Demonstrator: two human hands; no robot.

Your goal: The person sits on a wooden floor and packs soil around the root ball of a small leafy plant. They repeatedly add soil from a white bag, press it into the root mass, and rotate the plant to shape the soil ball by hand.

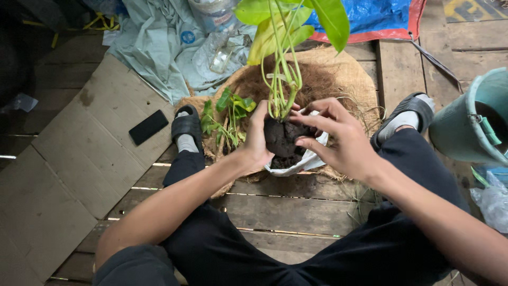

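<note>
Both hands' grip is clamped on the dark root ball (283, 142), left hand (257, 139) cupping its side, right hand (338, 140) pinching opposite over the white bag (307, 161), so looks like mid-repotting, next needing gentle support under those stems (280, 90).

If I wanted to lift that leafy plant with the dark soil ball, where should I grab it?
Probably cup the soil ball from both sides and underneath, as the left hand and right hand do. The stems are thin and tall, so pulling them risks snapping; the round clump carries the weight.
</note>
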